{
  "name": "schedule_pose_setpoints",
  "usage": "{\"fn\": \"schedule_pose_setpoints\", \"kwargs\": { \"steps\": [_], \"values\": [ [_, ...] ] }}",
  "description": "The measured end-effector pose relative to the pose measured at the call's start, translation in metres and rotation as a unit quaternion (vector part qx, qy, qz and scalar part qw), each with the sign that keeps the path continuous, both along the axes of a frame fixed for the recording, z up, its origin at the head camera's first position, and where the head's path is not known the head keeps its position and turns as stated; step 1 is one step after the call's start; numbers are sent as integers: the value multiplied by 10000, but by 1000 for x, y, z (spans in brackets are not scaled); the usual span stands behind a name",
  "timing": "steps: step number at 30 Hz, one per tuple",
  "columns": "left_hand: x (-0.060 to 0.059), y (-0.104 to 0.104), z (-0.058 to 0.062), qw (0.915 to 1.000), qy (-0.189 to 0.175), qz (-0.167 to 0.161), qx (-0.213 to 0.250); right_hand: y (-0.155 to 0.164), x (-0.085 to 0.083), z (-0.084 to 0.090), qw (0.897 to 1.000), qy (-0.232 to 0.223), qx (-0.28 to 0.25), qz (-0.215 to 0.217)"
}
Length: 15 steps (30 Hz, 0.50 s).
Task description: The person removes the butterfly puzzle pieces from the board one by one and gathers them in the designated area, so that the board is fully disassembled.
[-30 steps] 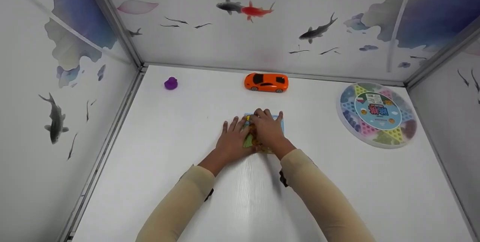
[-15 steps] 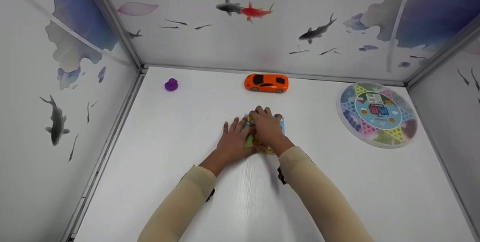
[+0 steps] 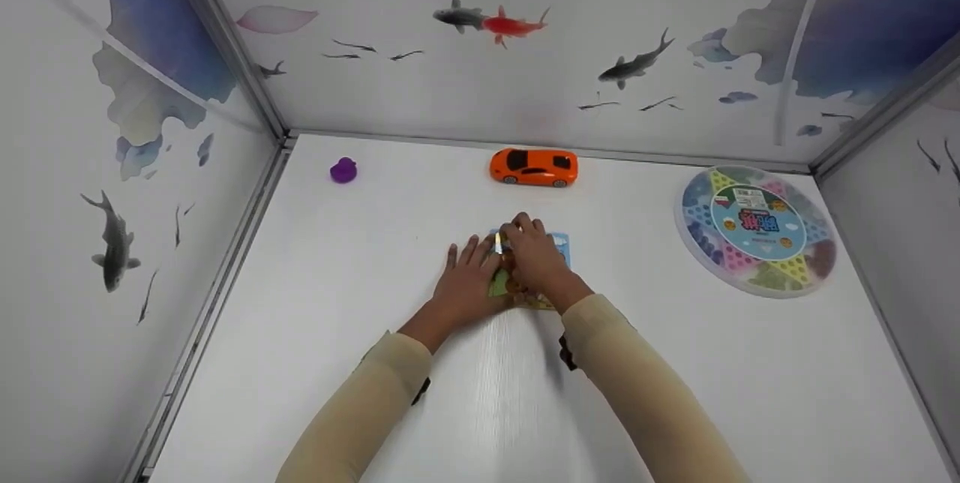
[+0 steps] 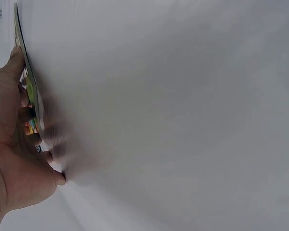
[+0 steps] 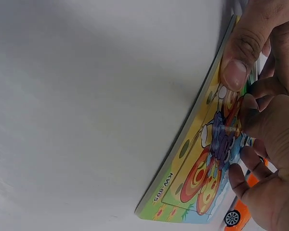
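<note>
A colourful picture puzzle board [image 3: 560,246] lies flat in the middle of the white table [image 3: 375,258]. My left hand [image 3: 466,280] rests flat at the board's left side, fingers straight; in the left wrist view the left hand [image 4: 14,163] lies against the board's thin edge [image 4: 31,91]. My right hand [image 3: 534,258] covers the board with curled fingers and pinches a small puzzle piece [image 3: 498,243] near its far left corner. In the right wrist view the right hand [image 5: 269,183] has its fingertips on the butterfly picture of the board [image 5: 183,187], and a thumb [image 5: 236,67] presses the board's edge.
An orange toy car [image 3: 534,167] stands just beyond the board. A small purple duck [image 3: 343,169] sits at the far left. A round board-game box [image 3: 757,229] lies at the right. Printed walls close the table on three sides.
My right fingers have curled in from lying flat, and a small piece now stands up at the board's far left corner. The left hand has stayed put.
</note>
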<state>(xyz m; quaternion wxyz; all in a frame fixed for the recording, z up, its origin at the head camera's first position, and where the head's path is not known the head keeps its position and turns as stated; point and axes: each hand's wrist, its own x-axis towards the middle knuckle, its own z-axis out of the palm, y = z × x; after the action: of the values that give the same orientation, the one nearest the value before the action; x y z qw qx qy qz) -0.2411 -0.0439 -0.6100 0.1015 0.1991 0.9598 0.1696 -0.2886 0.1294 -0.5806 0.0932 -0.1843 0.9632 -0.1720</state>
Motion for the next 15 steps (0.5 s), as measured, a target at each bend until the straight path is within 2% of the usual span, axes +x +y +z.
{"fn": "schedule_pose_setpoints", "kwargs": {
  "steps": [4,9,15],
  "values": [
    [-1,-1,-1,10000,-61,-4,-21,4,-1,1,9995,-39,-239,192],
    [2,-1,6,10000,-27,26,-9,9,-1,2,9981,-150,-527,292],
    [2,-3,9,9999,-96,16,-32,9,1,2,9973,-334,-507,418]
  ]
}}
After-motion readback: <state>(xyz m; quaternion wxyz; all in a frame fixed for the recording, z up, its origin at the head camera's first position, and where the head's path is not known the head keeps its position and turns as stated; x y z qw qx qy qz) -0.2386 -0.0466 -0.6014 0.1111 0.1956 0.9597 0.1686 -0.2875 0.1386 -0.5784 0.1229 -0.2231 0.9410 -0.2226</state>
